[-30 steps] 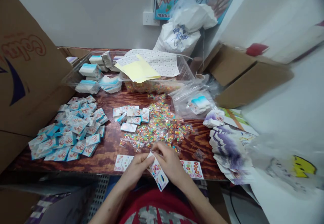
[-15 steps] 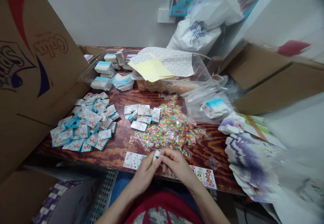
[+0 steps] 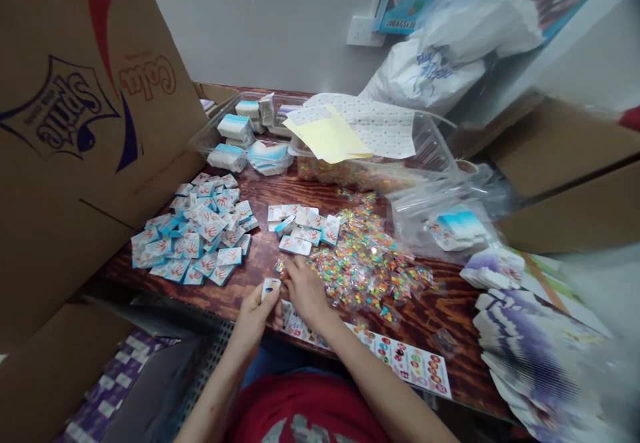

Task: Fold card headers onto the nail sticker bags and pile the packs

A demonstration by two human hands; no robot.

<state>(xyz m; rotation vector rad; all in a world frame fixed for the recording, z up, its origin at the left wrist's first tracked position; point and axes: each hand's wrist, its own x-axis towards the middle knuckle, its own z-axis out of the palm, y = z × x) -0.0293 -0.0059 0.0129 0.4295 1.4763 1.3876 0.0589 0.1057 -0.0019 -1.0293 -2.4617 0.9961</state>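
Near the table's front edge, my left hand (image 3: 260,311) is closed on a small white box (image 3: 271,287), which stands upright with its top end showing. Just right of it, my right hand (image 3: 306,289) reaches to the left edge of a pile of small clear packets (image 3: 367,249) filled with colourful bits. Its fingers are bent down and drawn together at one packet there, partly hidden. Several small white-and-blue boxes (image 3: 305,228) lie beyond my hands. A larger heap of such boxes (image 3: 195,236) is to the left. Beneath my forearms runs a printed sticker strip (image 3: 415,363).
A big cardboard box (image 3: 110,109) stands at the left. Behind are a clear tray (image 3: 207,137) with paper-board stacks and a clear bin (image 3: 435,149) with paper sheets on it. At the right lie a plastic bag (image 3: 415,219) and fanned purple-white cards (image 3: 520,343).
My hands have come apart. The right one has moved forward to the packets, while the left keeps the small box. The view has turned left.
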